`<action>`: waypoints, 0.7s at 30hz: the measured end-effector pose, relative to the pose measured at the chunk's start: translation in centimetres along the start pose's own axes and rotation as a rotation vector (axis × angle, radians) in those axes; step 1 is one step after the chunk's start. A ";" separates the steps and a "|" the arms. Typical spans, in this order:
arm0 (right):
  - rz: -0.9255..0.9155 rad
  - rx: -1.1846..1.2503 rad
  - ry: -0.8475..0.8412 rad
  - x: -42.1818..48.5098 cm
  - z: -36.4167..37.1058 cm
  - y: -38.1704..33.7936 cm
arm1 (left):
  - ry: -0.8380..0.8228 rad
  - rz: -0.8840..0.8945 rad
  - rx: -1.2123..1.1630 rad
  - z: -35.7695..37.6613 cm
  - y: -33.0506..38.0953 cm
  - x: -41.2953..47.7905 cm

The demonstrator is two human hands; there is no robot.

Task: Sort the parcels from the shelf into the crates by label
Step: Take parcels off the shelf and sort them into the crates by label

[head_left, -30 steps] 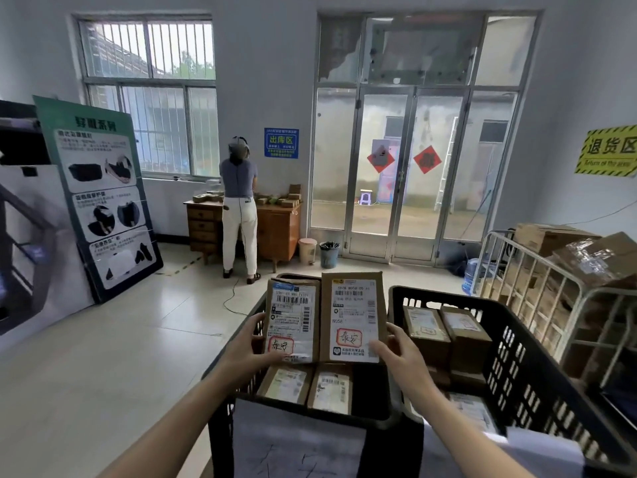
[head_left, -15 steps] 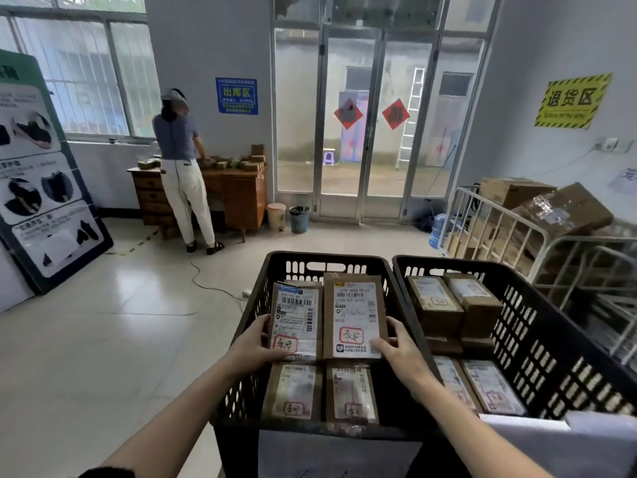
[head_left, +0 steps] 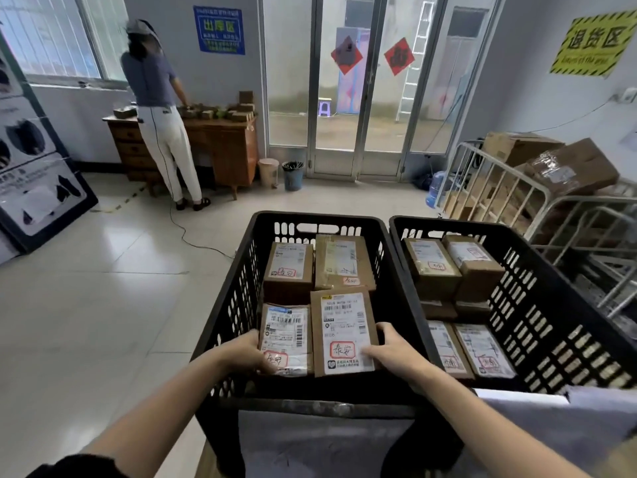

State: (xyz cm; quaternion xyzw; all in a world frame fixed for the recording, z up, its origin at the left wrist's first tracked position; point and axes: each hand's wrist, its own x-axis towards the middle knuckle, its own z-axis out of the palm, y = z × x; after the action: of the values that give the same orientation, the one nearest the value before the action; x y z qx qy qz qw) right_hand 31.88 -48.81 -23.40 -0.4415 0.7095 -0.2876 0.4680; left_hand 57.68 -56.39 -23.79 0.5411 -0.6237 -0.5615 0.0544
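Observation:
Two black plastic crates stand side by side before me. Inside the left crate [head_left: 227,305], my left hand [head_left: 246,353] grips a small brown parcel [head_left: 284,336] with a white label and red mark. My right hand [head_left: 393,353] grips a larger brown parcel [head_left: 343,331] beside it, its label showing a red boxed mark. Both parcels sit low in the crate's near half, touching each other. Two more labelled parcels [head_left: 289,267] lie at the crate's far end. The right crate [head_left: 537,298] holds several labelled parcels [head_left: 431,267].
A person [head_left: 155,108] stands at a wooden desk [head_left: 227,146] by the window, back turned. Metal cages [head_left: 499,188] with large cardboard boxes line the right wall. Two bins [head_left: 293,175] stand by the glass doors. A display board [head_left: 38,188] leans at left. A cable crosses the tiled floor.
My view has tilted down. Both hands have lowered the two parcels from above the crate rim down into the near half of the left crate.

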 end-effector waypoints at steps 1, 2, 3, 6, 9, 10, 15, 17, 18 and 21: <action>0.017 -0.009 -0.016 0.3 0.0 0.0 | -0.003 -0.014 -0.004 0.0 0.0 0.0; 0.034 -0.012 -0.027 0.6 -0.1 -0.2 | 0.004 -0.027 -0.009 -0.1 0.1 0.2; 0.049 -0.013 -0.035 1.0 -0.2 -0.5 | 0.015 -0.036 -0.014 -0.2 0.3 0.3; 0.093 -0.021 -0.040 2.0 -0.3 -1.2 | 0.062 -0.055 -0.015 -0.6 1.3 1.0; 0.132 -0.042 -0.045 2.9 -0.2 -1.8 | 0.081 -0.071 -0.006 -0.5 1.9 1.6; 0.136 -0.049 -0.053 3.2 -0.2 -1.9 | 0.081 -0.078 -0.010 -0.4 2.0 1.8; 0.180 -0.080 -0.088 4.5 -0.5 -1.7 | 0.074 -0.105 -0.039 -0.8 1.6 2.9; 0.179 -0.090 -0.085 5.0 -0.4 -1.3 | 0.052 -0.122 -0.017 -1.0 1.6 3.2; 0.174 -0.093 -0.085 5.1 -0.3 -1.2 | 0.037 -0.130 -0.004 -1.0 1.7 3.2; 0.165 -0.086 -0.095 5.4 -0.2 -1.2 | 0.018 -0.154 0.008 -1.0 1.8 3.4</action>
State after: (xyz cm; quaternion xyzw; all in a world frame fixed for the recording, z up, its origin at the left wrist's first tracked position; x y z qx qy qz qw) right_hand 31.14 -54.18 -24.58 -0.4144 0.7321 -0.1965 0.5037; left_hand 55.87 -59.94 -23.92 0.5927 -0.5820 -0.5566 0.0144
